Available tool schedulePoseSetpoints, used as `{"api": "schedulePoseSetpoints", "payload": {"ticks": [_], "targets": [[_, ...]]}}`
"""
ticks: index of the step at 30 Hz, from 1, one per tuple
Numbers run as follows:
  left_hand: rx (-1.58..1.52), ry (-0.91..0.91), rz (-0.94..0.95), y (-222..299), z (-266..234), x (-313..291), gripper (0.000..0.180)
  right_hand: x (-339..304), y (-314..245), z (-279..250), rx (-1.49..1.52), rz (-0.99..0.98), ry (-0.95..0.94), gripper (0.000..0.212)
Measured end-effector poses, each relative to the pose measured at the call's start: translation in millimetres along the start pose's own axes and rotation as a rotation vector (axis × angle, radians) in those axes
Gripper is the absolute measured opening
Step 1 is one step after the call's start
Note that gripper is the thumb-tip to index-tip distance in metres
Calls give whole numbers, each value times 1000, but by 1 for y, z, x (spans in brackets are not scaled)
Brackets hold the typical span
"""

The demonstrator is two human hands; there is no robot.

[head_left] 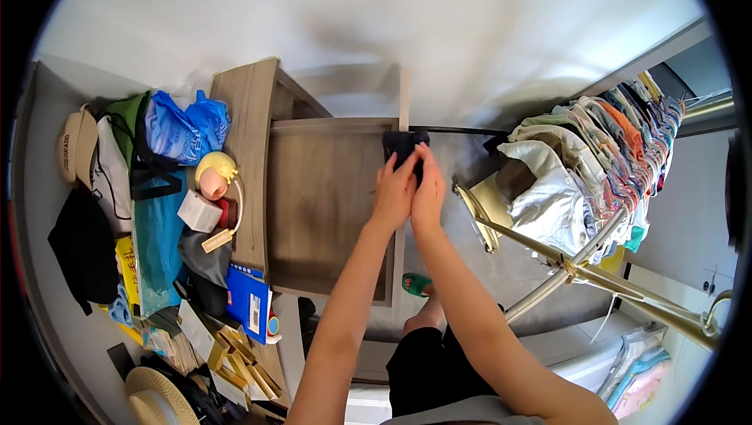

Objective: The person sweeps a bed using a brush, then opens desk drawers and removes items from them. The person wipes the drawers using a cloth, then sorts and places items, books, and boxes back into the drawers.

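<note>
A small dark folded cloth [398, 141] is held up between my two hands, above the far right corner of a pulled-out wooden drawer [313, 213]. My left hand [394, 194] grips its near left side, fingers bent against it. Close beside it, my right hand [428, 190] presses on the cloth from the right, its fingers closed and partly overlapping those of the left. The palms and much of the cloth's underside are hidden, so I cannot tell what kind of garment it is.
Left of the drawer, a wooden cabinet top [244, 112] adjoins bags, caps, a blue plastic bag [188, 126], a yellow round object [217, 165] and a straw hat [159, 401]. At right stands a metal clothes rack [540, 249] with many hung clothes [580, 159]. A green slipper [417, 283] is below.
</note>
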State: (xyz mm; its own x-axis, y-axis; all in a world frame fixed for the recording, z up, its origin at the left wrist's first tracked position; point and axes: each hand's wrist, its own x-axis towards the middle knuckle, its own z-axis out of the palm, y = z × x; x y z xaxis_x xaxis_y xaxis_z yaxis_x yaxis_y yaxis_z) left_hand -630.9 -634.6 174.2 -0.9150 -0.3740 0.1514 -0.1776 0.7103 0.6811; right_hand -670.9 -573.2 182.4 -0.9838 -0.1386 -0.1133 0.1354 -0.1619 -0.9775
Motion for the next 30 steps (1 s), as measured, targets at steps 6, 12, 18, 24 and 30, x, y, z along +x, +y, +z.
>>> {"api": "schedulePoseSetpoints", "payload": {"ticks": [6, 12, 18, 24, 30], "targets": [[-698, 464, -418, -51, 21, 8, 33, 46, 52, 13, -214, 257, -192, 59], [-859, 112, -484, -68, 10, -3, 52, 62, 84, 60, -269, -63, -395, 58], [-653, 136, -429, -95, -19, -11, 61, 137, 112, 124, -66, -93, -416, 57], [-680, 186, -426, -101, -45, -16, 64, 86, 147, 131, 286, 707, -397, 81], [-798, 184, -410, -124, -58, -31, 58, -13, 104, 125, -61, 65, -402, 56]]}}
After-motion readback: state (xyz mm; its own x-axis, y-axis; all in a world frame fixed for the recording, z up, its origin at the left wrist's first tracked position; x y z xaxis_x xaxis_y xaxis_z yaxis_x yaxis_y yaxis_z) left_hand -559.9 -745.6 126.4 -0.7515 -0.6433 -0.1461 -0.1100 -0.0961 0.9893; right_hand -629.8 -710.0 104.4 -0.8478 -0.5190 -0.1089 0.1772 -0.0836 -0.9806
